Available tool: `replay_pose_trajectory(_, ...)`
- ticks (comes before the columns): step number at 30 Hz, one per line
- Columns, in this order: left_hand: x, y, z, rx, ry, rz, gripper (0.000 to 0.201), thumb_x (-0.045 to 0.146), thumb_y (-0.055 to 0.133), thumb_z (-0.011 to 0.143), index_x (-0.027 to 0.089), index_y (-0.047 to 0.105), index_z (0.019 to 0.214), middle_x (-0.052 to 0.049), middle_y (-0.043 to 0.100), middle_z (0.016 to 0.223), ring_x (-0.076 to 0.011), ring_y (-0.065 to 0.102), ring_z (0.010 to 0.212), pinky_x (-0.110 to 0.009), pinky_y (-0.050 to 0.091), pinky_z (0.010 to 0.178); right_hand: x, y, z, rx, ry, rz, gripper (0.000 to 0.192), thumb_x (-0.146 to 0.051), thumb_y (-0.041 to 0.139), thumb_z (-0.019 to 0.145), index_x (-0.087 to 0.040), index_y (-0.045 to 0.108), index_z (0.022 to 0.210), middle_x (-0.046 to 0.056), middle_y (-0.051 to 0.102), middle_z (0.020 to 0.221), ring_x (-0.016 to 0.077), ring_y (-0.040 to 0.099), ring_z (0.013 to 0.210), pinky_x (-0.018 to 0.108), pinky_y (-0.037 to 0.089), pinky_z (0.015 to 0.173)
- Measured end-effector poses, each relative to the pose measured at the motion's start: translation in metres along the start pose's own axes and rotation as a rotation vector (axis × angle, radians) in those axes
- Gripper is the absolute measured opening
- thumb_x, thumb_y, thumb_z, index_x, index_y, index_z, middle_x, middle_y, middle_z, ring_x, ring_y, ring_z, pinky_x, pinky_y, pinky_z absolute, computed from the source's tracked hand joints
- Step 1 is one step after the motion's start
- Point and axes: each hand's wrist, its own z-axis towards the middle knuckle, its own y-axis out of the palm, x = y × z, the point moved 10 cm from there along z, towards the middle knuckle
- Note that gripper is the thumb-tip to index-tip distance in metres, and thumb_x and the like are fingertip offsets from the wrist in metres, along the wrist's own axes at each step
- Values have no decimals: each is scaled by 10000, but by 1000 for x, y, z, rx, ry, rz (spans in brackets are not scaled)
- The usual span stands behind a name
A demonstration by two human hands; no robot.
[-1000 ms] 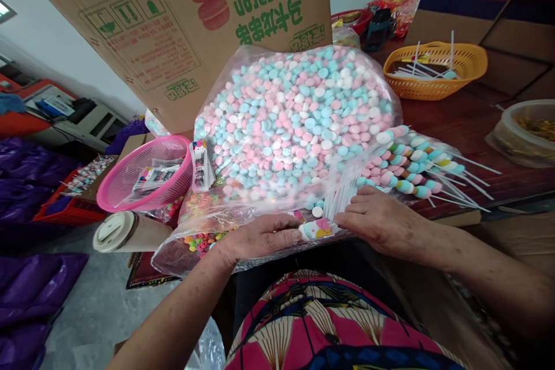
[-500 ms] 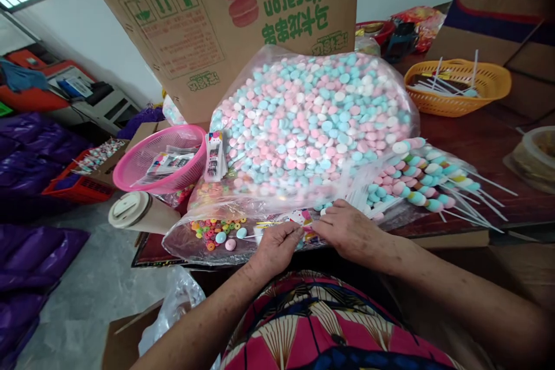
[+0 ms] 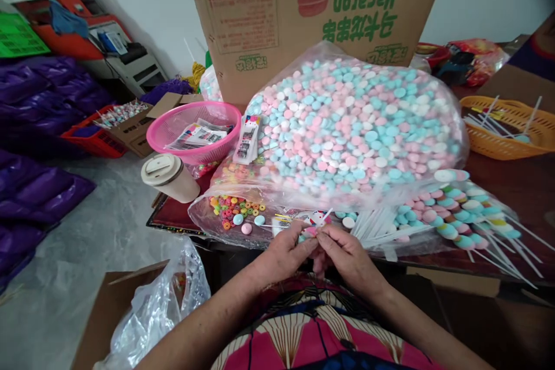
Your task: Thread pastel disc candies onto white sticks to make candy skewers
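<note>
Head view: left hand (image 3: 286,251) and right hand (image 3: 347,254) meet at near table edge, fingertips pinched together on small pink candy piece (image 3: 313,230) with thin white stick (image 3: 326,215) angled up from it. Just beyond, big clear bag of pink, blue, white candies (image 3: 359,127). Right: finished candy skewers (image 3: 451,211), orange basket (image 3: 503,127). Left: loose ring candies (image 3: 232,208), lidded cup (image 3: 167,176), pink basket (image 3: 191,130). Far: cardboard box (image 3: 312,6).

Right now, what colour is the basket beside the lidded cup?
Pink, a mesh basket holding small packets, just behind the cup; the head view shows it clearly.
</note>
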Motion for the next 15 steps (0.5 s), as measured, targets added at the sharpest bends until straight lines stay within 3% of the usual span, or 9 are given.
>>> replay_pose_trajectory(3, -7, 1, -6, -155, -131, 59, 385, 540, 448, 850, 166, 533, 882, 30, 515, 677, -61, 398, 435, -200, 333, 438, -22, -12, 3, 57, -146, -236, 304, -412, 425, 870, -201, 503, 665, -6, 555, 538, 127, 504, 457, 245, 400, 454)
replay_pose_trajectory(5, -9, -4, -10, -193, -180, 117, 358, 522, 452, 850, 176, 533, 891, 44, 499, 638, -53, 370, 386, -195, 300, 397, -33, -29, 5, 151, -200, -330, 280, -384, 471, 846, -205, 495, 632, -3, 518, 529, 140, 482, 496, 263, 388, 490)
replay_pose_trajectory(7, -10, -12, -10, -158, -176, 180, 299, 460, 463, 854, 172, 541, 831, 43, 499, 621, -61, 397, 418, -190, 319, 419, -42, -52, 5, 289, -212, -374, 262, -344, 424, 882, -209, 502, 671, 2, 509, 541, 154, 482, 526, 281, 395, 522)
replay_pose_trajectory(9, -16, -22, -9, -76, -200, 175, 274, 411, 440, 864, 168, 546, 794, 40, 499, 607, -72, 419, 452, -193, 344, 449, -63, -61, 0, 374, -342, -517, 199, -285, 400, 903, -196, 554, 811, 49, 594, 676, 197, 555, 685, 328, 441, 640)
replay_pose_trajectory(10, -20, -25, -8, -44, -210, 150, 272, 398, 428, 867, 168, 552, 791, 38, 500, 600, -81, 434, 469, -198, 361, 467, -76, -52, -4, 341, -470, -644, 180, -247, 402, 903, -185, 572, 906, 84, 635, 796, 229, 574, 830, 374, 446, 742)
replay_pose_trajectory(12, -25, -25, -6, -36, -203, 91, 261, 385, 448, 853, 168, 569, 771, 31, 517, 590, -99, 474, 511, -211, 396, 507, -90, -11, -16, 115, -784, -952, 250, -162, 400, 891, -162, 567, 1077, 134, 635, 1050, 277, 495, 1105, 488, 356, 934)
replay_pose_trajectory(14, -25, -19, -4, -82, -160, 43, 224, 360, 541, 796, 164, 584, 695, 18, 556, 593, -115, 509, 554, -222, 423, 545, -80, 27, -30, -132, -979, -1170, 323, -103, 360, 891, -138, 553, 1147, 141, 617, 1132, 277, 456, 1161, 556, 258, 1006)
replay_pose_trajectory(15, -24, -16, -4, -106, -146, 22, 215, 344, 575, 769, 162, 584, 654, 14, 568, 584, -119, 513, 553, -225, 428, 546, -74, 36, -34, -191, -1017, -1225, 336, -85, 342, 893, -126, 557, 1148, 138, 629, 1106, 266, 485, 1114, 564, 240, 1015)
